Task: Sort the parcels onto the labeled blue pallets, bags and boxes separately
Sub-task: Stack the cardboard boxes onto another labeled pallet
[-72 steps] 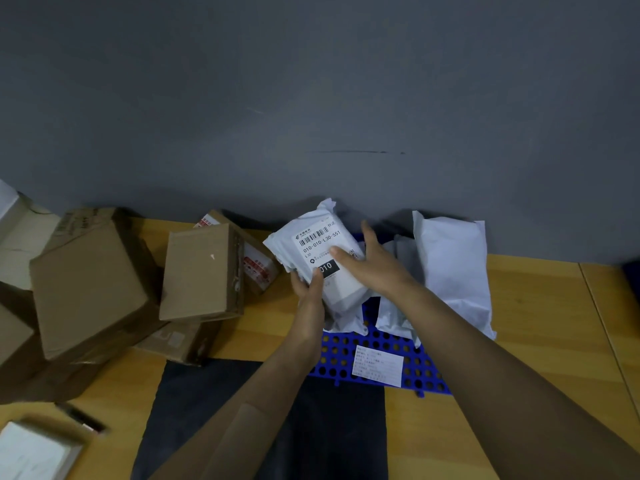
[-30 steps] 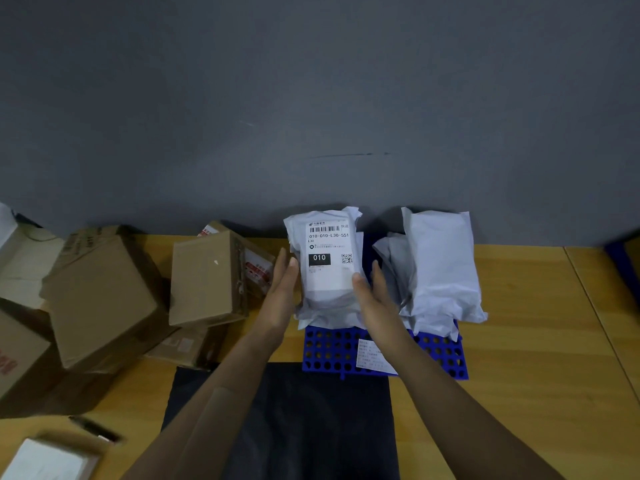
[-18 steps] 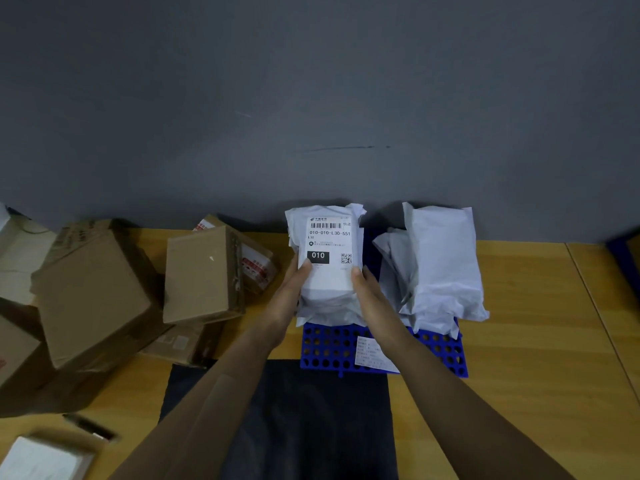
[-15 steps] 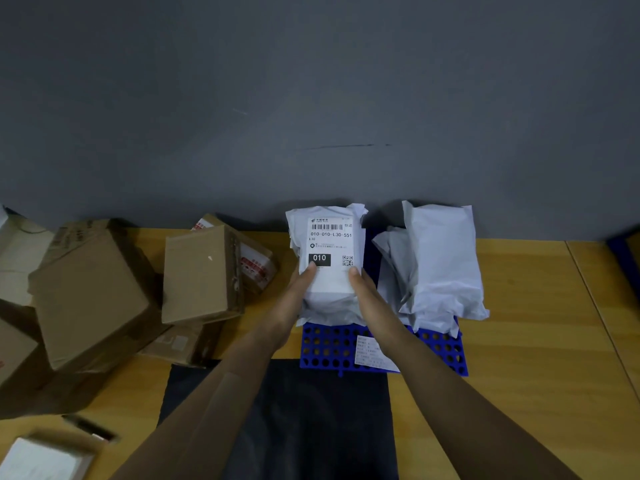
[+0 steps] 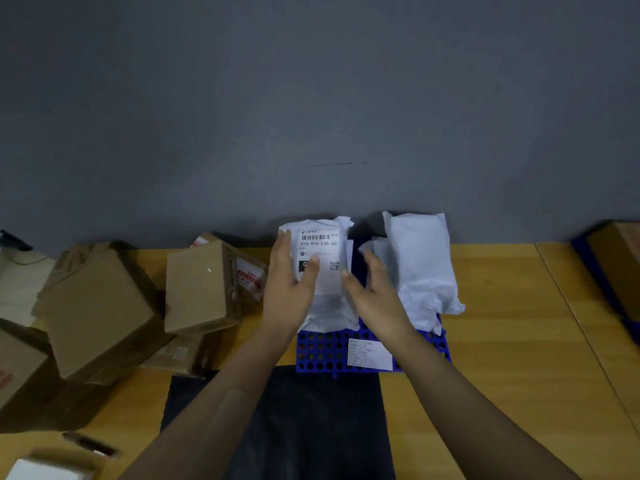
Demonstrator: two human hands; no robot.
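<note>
Our left hand point(image 5: 289, 282) lies flat, fingers extended, grip apart, palm resting against the left face of the labeled white bag point(image 5: 323, 268). Our right hand point(image 5: 372, 294) is spread, grip apart, just beside the bag's right side; contact cannot be confirmed. The bag stands on the left part of the blue pallet point(image 5: 320, 355), at the counter's point(image 5: 512, 341) far edge. Both forearms extend forward. Cardboard boxes point(image 5: 201, 289) occupy the counter's left side.
</note>
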